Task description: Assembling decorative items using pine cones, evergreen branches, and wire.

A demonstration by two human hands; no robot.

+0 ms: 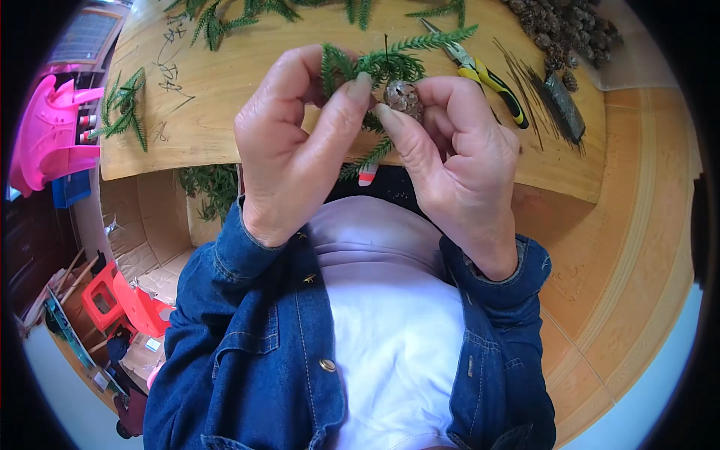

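Both my hands are raised together in front of my chest, over the near edge of the wooden table. My left hand pinches a green artificial pine sprig between thumb and fingers; its needled branches spread to the right and hang below. My right hand is closed on a small brown pine cone, thumb and forefinger at its lower side. The cone lies right against the sprig. A thin dark wire end stands up from the sprig. Whether the wire joins cone and sprig is hidden by my fingers.
Pliers with yellow and black handles lie on the table, beside thin dark wires and a dark wrapped bundle. Pine cones are heaped at the far right. Loose sprigs lie left; a cardboard box stands below.
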